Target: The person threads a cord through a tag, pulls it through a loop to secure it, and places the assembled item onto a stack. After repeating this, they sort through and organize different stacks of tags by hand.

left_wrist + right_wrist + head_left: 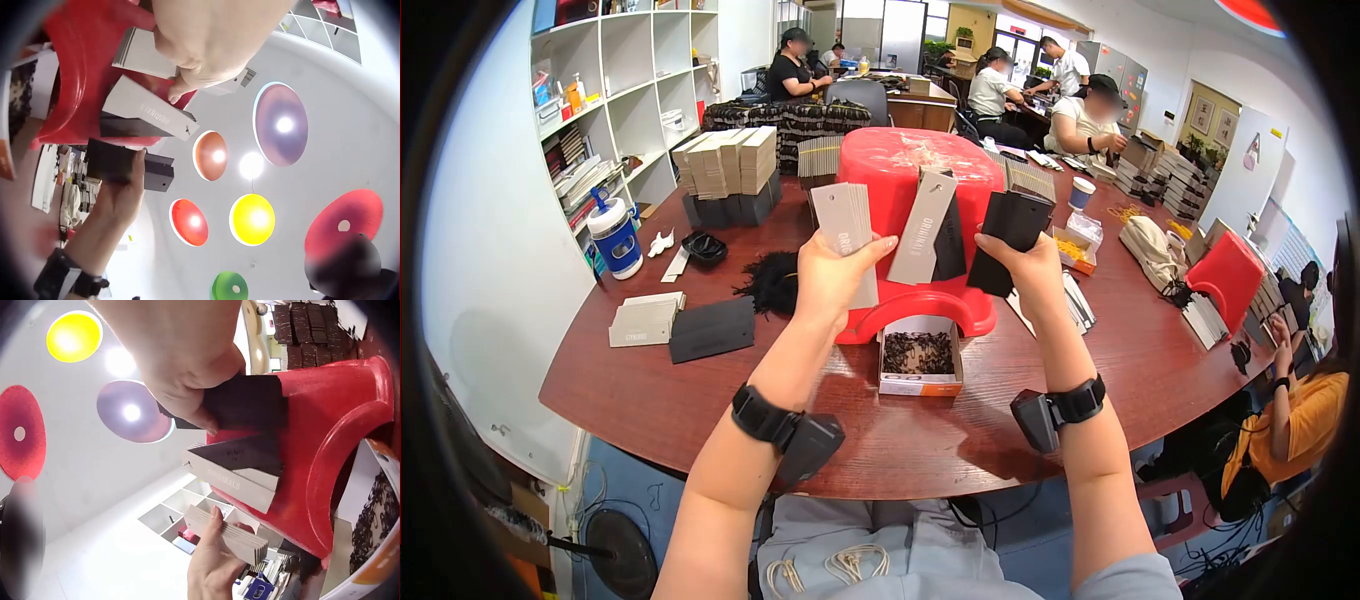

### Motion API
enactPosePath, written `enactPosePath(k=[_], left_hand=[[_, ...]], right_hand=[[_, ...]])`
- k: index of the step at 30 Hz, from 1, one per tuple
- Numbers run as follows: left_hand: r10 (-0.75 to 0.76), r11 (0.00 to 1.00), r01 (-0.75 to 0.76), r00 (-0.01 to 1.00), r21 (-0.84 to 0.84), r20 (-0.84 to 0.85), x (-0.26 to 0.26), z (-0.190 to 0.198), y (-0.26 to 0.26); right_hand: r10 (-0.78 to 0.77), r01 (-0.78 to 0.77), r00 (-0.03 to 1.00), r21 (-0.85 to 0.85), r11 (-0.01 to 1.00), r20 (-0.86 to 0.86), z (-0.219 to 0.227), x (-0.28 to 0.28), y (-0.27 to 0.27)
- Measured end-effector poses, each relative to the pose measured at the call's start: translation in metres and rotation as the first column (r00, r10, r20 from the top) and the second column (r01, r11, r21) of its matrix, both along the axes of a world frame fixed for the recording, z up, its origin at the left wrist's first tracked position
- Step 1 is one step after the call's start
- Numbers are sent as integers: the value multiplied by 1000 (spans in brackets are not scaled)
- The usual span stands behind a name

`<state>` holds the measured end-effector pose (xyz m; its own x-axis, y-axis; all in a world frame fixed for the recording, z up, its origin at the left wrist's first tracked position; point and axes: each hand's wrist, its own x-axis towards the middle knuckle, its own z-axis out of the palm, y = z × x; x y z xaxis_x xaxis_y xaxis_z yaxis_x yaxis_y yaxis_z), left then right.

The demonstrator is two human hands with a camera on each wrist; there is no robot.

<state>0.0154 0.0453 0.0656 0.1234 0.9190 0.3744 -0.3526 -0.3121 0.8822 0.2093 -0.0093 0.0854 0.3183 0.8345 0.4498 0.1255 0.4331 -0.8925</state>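
My left hand [825, 275] grips a fanned stack of light grey printed tags [838, 212], thumb across their front. On the other side, my right hand [1035, 272] holds a stack of black tags [1012, 220] between thumb and fingers. Between the hands, a few grey tags marked ORIGINALS [918, 240] lean on an upturned-looking red plastic stool [910, 155], with black tags [950, 248] partly hidden behind them. Both wrist views show the leaning tags apart from either hand. Below the stool's arched edge sits a small box [920, 386] of black strings.
Grey tags [645, 318] and black tags [712, 330] lie at the left, near a bundle of black strings [772, 282]. Tall tag stacks [730, 160] and a blue-white bottle [615, 235] stand behind. Right are a paper cup [1081, 193] and another red stool [1228, 280]. Several people sit around.
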Motion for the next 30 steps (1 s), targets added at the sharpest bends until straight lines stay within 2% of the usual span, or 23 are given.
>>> enactPosePath(k=[3, 6, 8, 11, 12, 13, 15, 16, 18, 22, 24, 26, 30], left_hand=[[-13, 1000, 11, 996, -22, -92, -11, 1, -9], [9, 998, 5, 981, 70, -193, -13, 1, -10], [141, 965, -63, 942, 254, -303, -13, -4, -4], [102, 969, -49, 972, 243, -212, -8, -2, -8], [47, 963, 7, 981, 270, -190, -7, 2, -11], [50, 963, 3, 981, 271, -187, -9, 6, -13], [-67, 972, 114, 972, 206, -225, -10, 11, -15], [-69, 972, 116, 972, 204, -226, -9, 14, -17], [-132, 977, 149, 984, 149, -118, -4, 18, -19], [-118, 979, 131, 989, 158, -89, 5, 23, -9], [-71, 968, 89, 994, 235, -81, 13, 24, -7], [-39, 967, 57, 996, 248, -75, 17, 22, -6], [40, 948, -8, 995, 318, -95, 20, 19, -3]], right_hand=[[29, -29, 998, 12, 999, 47, 7, -4, -9], [68, -70, 994, 15, 997, 90, 14, -16, -11], [80, -81, 994, 11, 997, 71, 17, -22, -7], [84, -86, 991, 12, 996, 101, 16, -24, 4], [87, -89, 991, 13, 996, 103, 16, -24, 6], [85, -86, 990, 11, 996, 117, 15, -24, 8], [81, -82, 988, 5, 997, 131, 15, -24, 9], [89, -91, 989, 12, 996, 120, 15, -24, 9], [93, -96, 990, 18, 995, 107, 15, -24, 9], [97, -101, 990, 29, 994, 105, 14, -25, 11], [89, -93, 989, 31, 995, 115, 13, -25, 13], [73, -82, 991, 77, 994, 108, 11, -26, 15], [25, -30, 997, 63, 998, 71, 8, -24, 21]])
